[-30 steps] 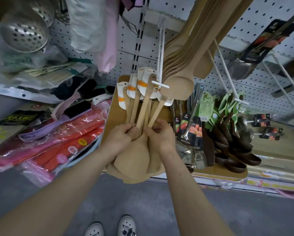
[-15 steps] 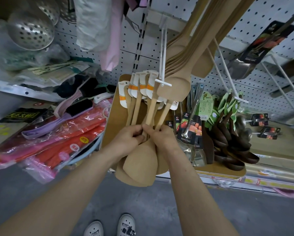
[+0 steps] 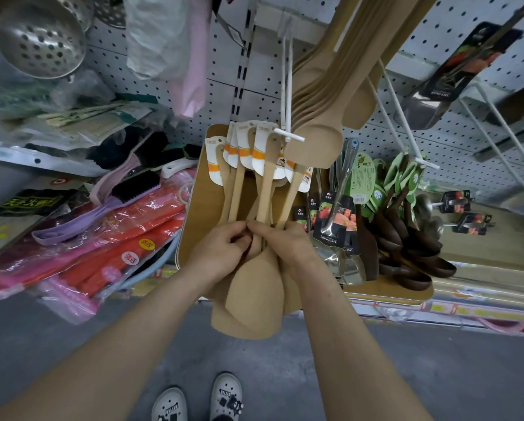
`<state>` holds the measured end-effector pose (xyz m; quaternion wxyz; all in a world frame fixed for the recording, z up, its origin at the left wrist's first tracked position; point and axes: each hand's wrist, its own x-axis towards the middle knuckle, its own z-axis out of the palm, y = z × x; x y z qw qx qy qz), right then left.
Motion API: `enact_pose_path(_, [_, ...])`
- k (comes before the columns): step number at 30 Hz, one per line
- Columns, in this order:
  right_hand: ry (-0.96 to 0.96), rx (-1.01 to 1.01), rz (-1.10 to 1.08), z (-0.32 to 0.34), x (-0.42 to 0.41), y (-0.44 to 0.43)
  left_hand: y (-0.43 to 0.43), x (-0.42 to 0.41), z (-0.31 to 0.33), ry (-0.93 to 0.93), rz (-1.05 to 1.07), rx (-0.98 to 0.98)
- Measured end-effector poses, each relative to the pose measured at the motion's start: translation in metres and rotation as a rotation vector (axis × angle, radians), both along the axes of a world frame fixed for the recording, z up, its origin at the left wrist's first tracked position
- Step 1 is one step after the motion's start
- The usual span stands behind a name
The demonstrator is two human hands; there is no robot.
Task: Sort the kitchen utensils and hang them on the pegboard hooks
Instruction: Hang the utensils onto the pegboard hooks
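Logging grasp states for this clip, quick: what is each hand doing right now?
Left hand: closed, holding the bundle of wooden spatulas by their handles.
Right hand: closed, gripping the same bundle.

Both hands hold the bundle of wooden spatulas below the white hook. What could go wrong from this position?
1. The left hand and right hand grip many wooden spatulas at once by the thin handles; one may slip out and drop to the floor.
2. The paper tags sit near the tip of the white hook, so a pull may tear them or slide them off.
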<state>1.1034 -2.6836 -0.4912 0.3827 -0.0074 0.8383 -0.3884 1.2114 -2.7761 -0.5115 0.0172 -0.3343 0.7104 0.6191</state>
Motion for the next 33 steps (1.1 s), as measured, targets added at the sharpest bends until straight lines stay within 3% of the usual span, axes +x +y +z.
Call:
enact_pose_path(3, [-0.042, -0.055, 0.005, -0.002, 0.0, 0.009, 0.001, 0.003, -0.003, 0.001, 0.005, 0.003])
enact_pose_path(8, [0.04, -0.104, -0.045, 0.007, 0.007, 0.022, 0.002, 0.003, -0.001, -0.012, -0.033, -0.04])
enact_pose_path(15, [0.157, -0.097, 0.043, 0.017, 0.013, 0.042, 0.019, 0.004, 0.01, -0.025, -0.034, -0.017])
enact_pose_path(21, [0.151, -0.104, 0.058, 0.016, 0.009, 0.061, 0.036, -0.004, 0.001, -0.044, -0.084, -0.034])
enact_pose_path(28, [0.253, -0.093, 0.041, 0.013, -0.006, 0.095, 0.051, -0.015, -0.007, -0.073, -0.005, -0.076])
enact_pose_path(33, [0.204, -0.099, 0.054, 0.017, -0.012, 0.122, 0.076, -0.027, 0.011, -0.038, 0.052, -0.113])
